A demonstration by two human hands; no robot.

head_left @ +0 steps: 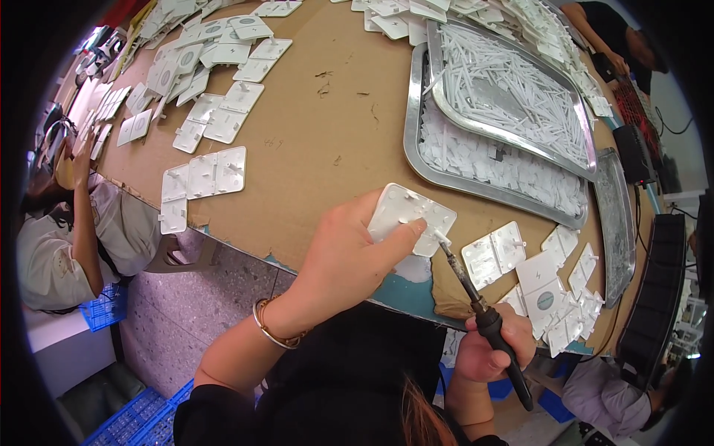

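Note:
My left hand (342, 249) holds a white plastic cover (398, 204) near the table's front edge, its thumb laid across the inner face with small pegs. A soldering iron (489, 321) with a black handle is gripped in my right hand (480, 357). Its dark, worn tip meets a small white peg at the cover's right side; whether they touch I cannot tell for sure. Just right of the iron lies another white cover (493, 256), inner side up. Beyond it is a loose heap of white covers (547, 286), some showing a round grey mark.
Two stacked metal trays (413, 149) hold small white plastic parts at the right. Piles of white covers (212, 56) spread over the far left of the cardboard-topped table (297, 149). A person (74, 245) sits at the left; others are at the right edge. Cables run near a black box (634, 152).

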